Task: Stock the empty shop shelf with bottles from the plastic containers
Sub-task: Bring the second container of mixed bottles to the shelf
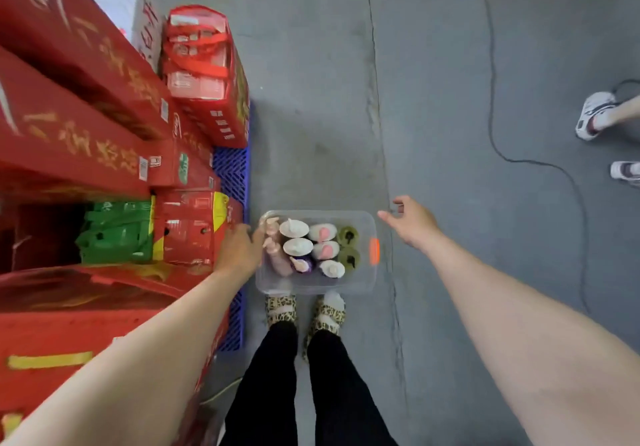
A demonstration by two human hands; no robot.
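A clear plastic container [363, 283] with an orange latch [374, 251] sits on the grey floor just ahead of my feet. Several pump bottles stand in it: white ones [294, 228], pink-topped ones [322, 232], a purple one [302, 265] and dark green ones [348, 235]. My left hand [239, 250] rests against the container's left edge, fingers curled on the rim. My right hand [412, 222] hovers just right of the container's far right corner, fingers apart, holding nothing. No shop shelf is in view.
Stacked red cartons [86, 116] and a green pack [117, 231] stand on a blue pallet [232, 172] to my left. A black cable [540, 163] runs over the floor on the right. Another person's white shoes [597, 115] are at the right edge.
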